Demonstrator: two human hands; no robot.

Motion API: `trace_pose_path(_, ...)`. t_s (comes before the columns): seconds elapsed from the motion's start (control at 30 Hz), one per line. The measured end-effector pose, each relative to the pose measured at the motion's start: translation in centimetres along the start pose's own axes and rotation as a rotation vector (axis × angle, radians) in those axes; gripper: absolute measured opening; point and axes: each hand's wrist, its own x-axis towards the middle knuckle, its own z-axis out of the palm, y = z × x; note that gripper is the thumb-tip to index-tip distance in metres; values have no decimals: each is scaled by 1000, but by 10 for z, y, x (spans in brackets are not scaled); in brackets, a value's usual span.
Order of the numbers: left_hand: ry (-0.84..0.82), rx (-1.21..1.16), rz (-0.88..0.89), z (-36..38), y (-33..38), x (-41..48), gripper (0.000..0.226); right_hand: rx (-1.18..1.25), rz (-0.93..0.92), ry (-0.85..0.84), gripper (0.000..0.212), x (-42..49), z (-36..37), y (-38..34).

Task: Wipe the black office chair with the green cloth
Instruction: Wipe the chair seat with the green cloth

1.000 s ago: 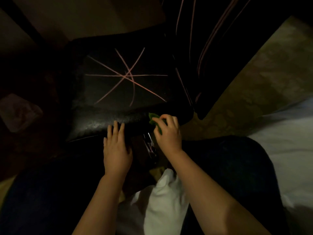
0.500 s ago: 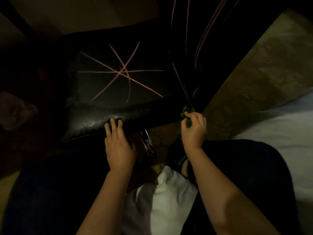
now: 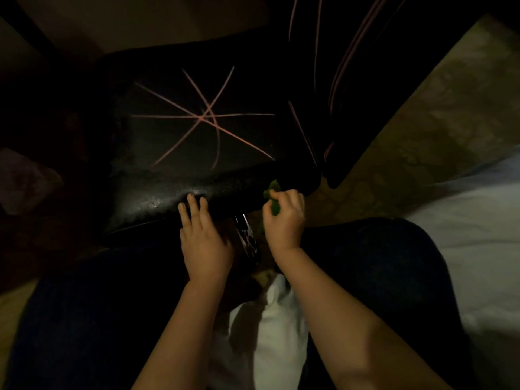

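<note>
Left hand [image 3: 204, 243] flat, fingers straight, tips pressing on the near edge [image 3: 152, 198] of the chair [image 3: 168, 142]: bracing, holding nothing. Right hand [image 3: 285, 218] curled round the cloth [image 3: 273, 187], which is bunched small. Green shows above the knuckles and below the thumb, the rest is hidden in the fist. Cloth sits against that same near edge, toward its right end, just short of the corner where the backrest [image 3: 360, 80] comes down. Hands are apart, with a shiny lever [image 3: 247, 240] poking out from under the chair between them. Key geometry: the edge runs left-right across the person, rising slightly to the right. The broad seat top with the pink crossing lines lies beyond both hands, away from the body. Right hand is on the job and nearer the corner, left is nearer mid-edge. My read: current step is the edge pass, so the next stroke likely follows that long axis, toward the left hand or round the corner. After that, a reach forward for the top. How much of the chair is done, can't tell in this light. Risk: cloth is wadded tight, so the contact patch is small and may skip spots. Spreading it would help. Patterned floor [image 3: 422, 122] to the right, white sheet [image 3: 464, 235] beside the person's knee.
</note>
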Motion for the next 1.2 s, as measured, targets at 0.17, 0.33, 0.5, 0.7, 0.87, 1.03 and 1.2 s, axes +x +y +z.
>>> trace_pose_path(0.17,-17,-33,75,-8,-15,2,78,47,-176,-100,15,-18,20,-27)
trace_pose_path(0.33,-29,-100,161,-21,-39,7,78,-1,-327,-162,19,-21,22,-30)
trace_pose_path(0.5,10,-93,154,-24,-50,7,79,-77,-437,-168,14,-12,10,-15)
trace_pose_path(0.7,-9,-55,132,-26,-49,7,79,-102,-291,-93,18,1,-6,7)
trace_pose_path(0.87,5,-22,111,-22,-43,6,77,-102,-190,-27,16,11,-15,21)
trace_pose_path(1.03,-10,-7,103,-19,-39,4,79,-9,85,83,17,27,-28,41)
trace_pose_path(1.2,-11,-29,89,-18,-38,5,78,86,291,199,19,46,-37,54)
